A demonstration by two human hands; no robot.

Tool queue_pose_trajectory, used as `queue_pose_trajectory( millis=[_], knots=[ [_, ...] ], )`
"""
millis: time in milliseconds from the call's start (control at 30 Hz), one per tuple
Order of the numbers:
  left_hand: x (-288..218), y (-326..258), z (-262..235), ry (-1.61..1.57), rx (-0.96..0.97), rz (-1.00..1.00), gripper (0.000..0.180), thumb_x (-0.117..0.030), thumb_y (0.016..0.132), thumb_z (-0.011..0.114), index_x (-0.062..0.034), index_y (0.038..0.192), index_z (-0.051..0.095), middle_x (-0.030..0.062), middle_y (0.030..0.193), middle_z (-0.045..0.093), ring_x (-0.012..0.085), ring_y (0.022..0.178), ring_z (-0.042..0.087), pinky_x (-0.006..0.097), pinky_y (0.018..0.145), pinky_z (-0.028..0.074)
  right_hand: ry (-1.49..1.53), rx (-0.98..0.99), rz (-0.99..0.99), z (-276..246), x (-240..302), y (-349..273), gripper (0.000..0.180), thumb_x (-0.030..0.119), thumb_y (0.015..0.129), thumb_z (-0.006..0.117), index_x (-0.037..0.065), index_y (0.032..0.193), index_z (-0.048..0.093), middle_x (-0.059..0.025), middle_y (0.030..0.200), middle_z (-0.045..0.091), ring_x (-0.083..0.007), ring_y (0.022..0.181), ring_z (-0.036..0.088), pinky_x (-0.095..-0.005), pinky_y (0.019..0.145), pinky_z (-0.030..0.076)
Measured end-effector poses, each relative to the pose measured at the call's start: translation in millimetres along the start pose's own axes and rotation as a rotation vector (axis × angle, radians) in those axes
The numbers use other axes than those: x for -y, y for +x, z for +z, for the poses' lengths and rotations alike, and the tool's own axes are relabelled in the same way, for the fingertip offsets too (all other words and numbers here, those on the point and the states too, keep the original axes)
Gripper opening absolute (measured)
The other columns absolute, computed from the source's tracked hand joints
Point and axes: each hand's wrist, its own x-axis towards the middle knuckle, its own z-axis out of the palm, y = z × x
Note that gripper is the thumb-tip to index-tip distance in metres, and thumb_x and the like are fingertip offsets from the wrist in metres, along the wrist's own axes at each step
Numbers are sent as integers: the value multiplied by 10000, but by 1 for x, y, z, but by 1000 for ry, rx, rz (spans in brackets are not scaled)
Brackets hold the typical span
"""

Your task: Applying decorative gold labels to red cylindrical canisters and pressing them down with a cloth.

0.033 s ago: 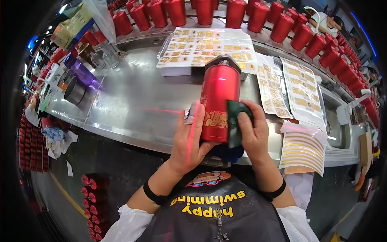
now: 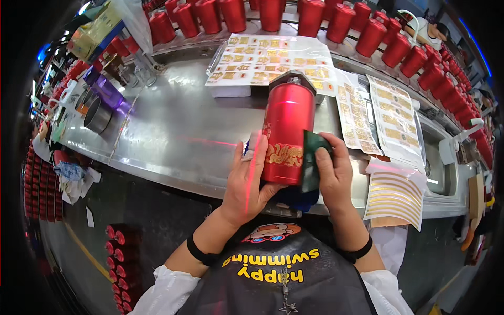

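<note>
A red metallic bottle lies tilted away from me over the counter's front edge, its neck at a dark angular support. Gold decoration shows on its lower side. My left hand is closed around the bottle's left side and base, with a ring on one finger. Something small, white and blue, shows by those fingers; I cannot make it out. In my right hand is a dark green flexible pad, pinched between thumb and fingers beside the bottle's lower right. A red light line crosses my left hand.
Sheets of gold decals lie behind the bottle, more at right, by a sink. A metal bowl and purple bottle stand left. Red bottles line the back; others stand lower left. Another person is at far right.
My right hand and the green pad have shifted slightly to the right, uncovering more of the gold decoration. The bottle has moved a little to the right; my left hand keeps its grip.
</note>
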Motion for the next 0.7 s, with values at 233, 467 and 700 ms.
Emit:
queue_pose_trajectory(
  millis=[233, 467, 700],
  knots=[
    [-6, 2, -7, 46, -9, 36, 824, -366, 866, 673, 49, 1472, 301, 229, 1438, 445, 396, 1324, 414, 597, 1130, 166, 122, 30, 96, -4, 9, -8, 328, 139, 976, 588, -10, 1256, 507, -57, 1048, 603, -87, 949, 541, -232, 843, 457],
    [-28, 12, -4, 325, 32, 181, 641, -212, 809, 684, -136, 1407, 466, 63, 1339, 575, 268, 1324, 415, 578, 1160, 129, 83, 19, 110, -10, 0, -6, 327, 162, 953, 632, -12, 1211, 533, -62, 1044, 610, -99, 939, 556, -234, 831, 466],
    [-23, 11, 0, 143, -15, 237, 705, -256, 790, 737, -77, 1411, 457, 128, 1367, 536, 344, 1316, 404, 590, 1153, 133, -74, 11, -48, -14, 13, 3, 254, 135, 917, 675, 11, 1118, 581, -66, 962, 636, -132, 866, 591, -252, 748, 486]
  ],
)
